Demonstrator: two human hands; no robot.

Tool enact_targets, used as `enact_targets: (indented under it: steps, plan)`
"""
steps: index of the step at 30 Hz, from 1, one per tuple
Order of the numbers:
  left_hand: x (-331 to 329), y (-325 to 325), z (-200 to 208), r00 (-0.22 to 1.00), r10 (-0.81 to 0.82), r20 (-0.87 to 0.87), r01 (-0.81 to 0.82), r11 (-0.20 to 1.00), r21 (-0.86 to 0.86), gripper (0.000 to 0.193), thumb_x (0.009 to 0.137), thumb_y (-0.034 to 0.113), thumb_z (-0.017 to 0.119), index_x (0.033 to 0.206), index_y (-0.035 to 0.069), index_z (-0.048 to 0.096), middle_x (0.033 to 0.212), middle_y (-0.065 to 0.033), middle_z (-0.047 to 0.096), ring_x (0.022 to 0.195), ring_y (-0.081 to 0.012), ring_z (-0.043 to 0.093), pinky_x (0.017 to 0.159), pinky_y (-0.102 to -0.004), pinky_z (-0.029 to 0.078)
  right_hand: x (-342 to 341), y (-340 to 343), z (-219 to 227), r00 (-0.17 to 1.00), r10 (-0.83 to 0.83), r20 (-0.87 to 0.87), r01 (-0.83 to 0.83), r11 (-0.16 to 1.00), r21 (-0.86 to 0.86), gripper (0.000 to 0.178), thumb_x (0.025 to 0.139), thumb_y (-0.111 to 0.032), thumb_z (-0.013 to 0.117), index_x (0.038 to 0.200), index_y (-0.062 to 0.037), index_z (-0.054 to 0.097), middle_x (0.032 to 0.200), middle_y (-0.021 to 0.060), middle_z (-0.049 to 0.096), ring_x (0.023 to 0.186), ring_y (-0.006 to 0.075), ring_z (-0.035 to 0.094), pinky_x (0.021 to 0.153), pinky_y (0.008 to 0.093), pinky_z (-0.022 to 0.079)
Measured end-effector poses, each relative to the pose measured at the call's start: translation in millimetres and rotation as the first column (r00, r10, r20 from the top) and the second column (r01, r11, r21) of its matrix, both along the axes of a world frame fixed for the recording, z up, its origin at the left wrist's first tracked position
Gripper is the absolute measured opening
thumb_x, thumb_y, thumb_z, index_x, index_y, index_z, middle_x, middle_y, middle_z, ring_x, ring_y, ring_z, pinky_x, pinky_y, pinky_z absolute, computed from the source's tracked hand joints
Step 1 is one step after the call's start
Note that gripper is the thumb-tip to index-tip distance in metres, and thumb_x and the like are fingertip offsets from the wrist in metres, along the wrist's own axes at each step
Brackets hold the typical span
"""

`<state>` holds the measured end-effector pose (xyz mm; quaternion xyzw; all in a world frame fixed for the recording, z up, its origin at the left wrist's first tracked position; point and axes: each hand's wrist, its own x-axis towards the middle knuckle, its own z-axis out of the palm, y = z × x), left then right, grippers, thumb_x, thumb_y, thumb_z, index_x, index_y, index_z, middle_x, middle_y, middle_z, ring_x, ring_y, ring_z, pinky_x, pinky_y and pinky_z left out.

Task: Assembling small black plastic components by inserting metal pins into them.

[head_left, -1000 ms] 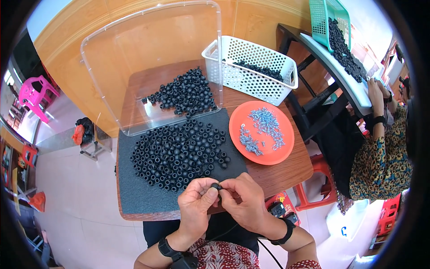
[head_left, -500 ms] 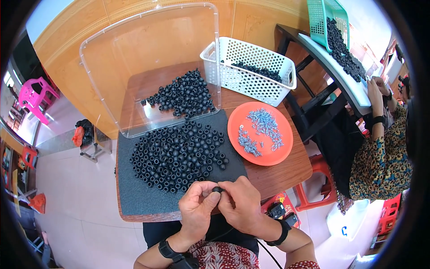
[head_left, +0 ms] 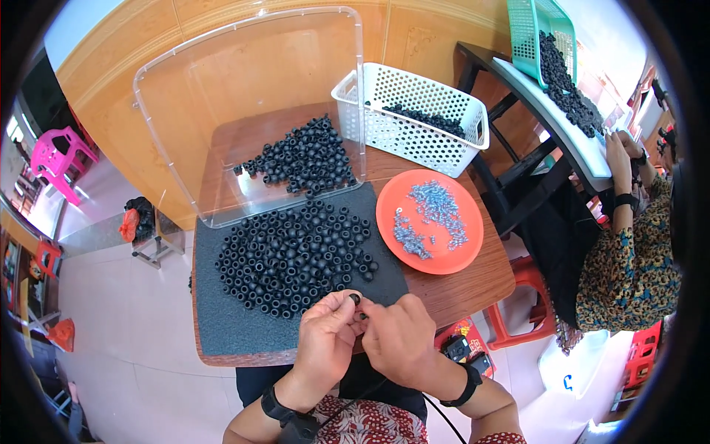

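My left hand [head_left: 327, 339] and my right hand [head_left: 398, 337] meet at the near edge of the table, fingertips pinched together around one small black ring-shaped part [head_left: 355, 299]. Just beyond them a pile of the same black ring parts [head_left: 293, 256] lies on a dark grey foam mat [head_left: 237, 325]. An orange plate [head_left: 429, 255] of small silvery metal pieces [head_left: 427, 214] sits to the right of the mat, a short way past my right hand.
A clear plastic lid [head_left: 244, 96] stands propped at the back with more black parts [head_left: 303, 157] behind it. A white basket [head_left: 411, 115] holds black parts. At the right another person [head_left: 629, 244] works at a second table with a green basket [head_left: 538, 29].
Both hands stay together at the table's near edge; they shifted slightly and the black part now shows at the fingertips.
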<state>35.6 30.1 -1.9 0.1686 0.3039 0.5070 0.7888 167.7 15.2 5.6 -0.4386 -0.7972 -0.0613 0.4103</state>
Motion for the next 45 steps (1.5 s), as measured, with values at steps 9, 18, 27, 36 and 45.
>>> enact_targets:
  steps: [9, 18, 27, 36, 45]
  plan:
    - [1, 1, -11, 0.965, -0.112, 0.238, 0.138, 0.986, -0.097, 0.017, 0.093, 0.018, 0.052, 0.1, 0.003, 0.056, 0.096, -0.0064, 0.06, 0.087, -0.0159, 0.057, 0.081, -0.029, 0.046, 8, -9, 12, 0.995, 0.097, 0.018, -0.094, 0.986, -0.137, 0.02, 0.067, 0.004, 0.065, 0.086, -0.0001, 0.059, 0.075, 0.008, 0.054, 0.064, 0.0242, 0.047, 0.055, 0.0335, 0.038]
    - [-3, -3, -5, 0.98, -0.134, 0.15, 0.147, 0.986, -0.081, 0.017, 0.09, 0.012, 0.056, 0.102, 0.0, 0.059, 0.084, -0.0054, 0.06, 0.067, -0.0094, 0.05, 0.058, -0.0243, 0.039, 23, 7, 33, 0.942, 0.041, -0.333, -0.173, 0.91, -0.378, 0.015, 0.07, 0.002, 0.067, 0.082, -0.0034, 0.061, 0.078, 0.008, 0.059, 0.072, 0.0266, 0.053, 0.064, 0.0345, 0.042]
    - [-3, -6, -7, 0.987, -0.121, 0.104, 0.132, 0.986, -0.106, 0.017, 0.089, 0.009, 0.057, 0.104, -0.001, 0.058, 0.083, -0.0062, 0.062, 0.064, -0.0086, 0.05, 0.056, -0.0217, 0.039, 21, 9, 26, 0.927, 0.072, -0.368, -0.222, 0.896, -0.384, 0.013, 0.07, 0.003, 0.066, 0.081, -0.0026, 0.061, 0.079, 0.0078, 0.06, 0.073, 0.0266, 0.053, 0.064, 0.0343, 0.042]
    - [-3, -8, -8, 0.988, -0.123, 0.093, 0.132, 0.986, -0.1, 0.017, 0.09, 0.009, 0.057, 0.103, -0.001, 0.058, 0.083, -0.0063, 0.061, 0.065, -0.0085, 0.051, 0.057, -0.0216, 0.04, 18, 8, 29, 0.924, 0.054, -0.38, -0.214, 0.894, -0.393, 0.012, 0.071, 0.002, 0.065, 0.081, -0.0027, 0.061, 0.078, 0.0074, 0.06, 0.072, 0.0256, 0.053, 0.063, 0.0339, 0.042]
    - [-2, -11, -7, 0.988, -0.121, 0.098, 0.129, 0.989, -0.071, 0.018, 0.09, 0.009, 0.056, 0.105, -0.001, 0.057, 0.082, -0.006, 0.06, 0.066, -0.0089, 0.05, 0.058, -0.0223, 0.039, 16, 6, 19, 0.815, -0.214, -0.539, -0.249, 0.711, -0.658, 0.012, 0.075, 0.0, 0.069, 0.083, 0.0, 0.059, 0.075, 0.0035, 0.062, 0.068, 0.0103, 0.055, 0.06, 0.0251, 0.043]
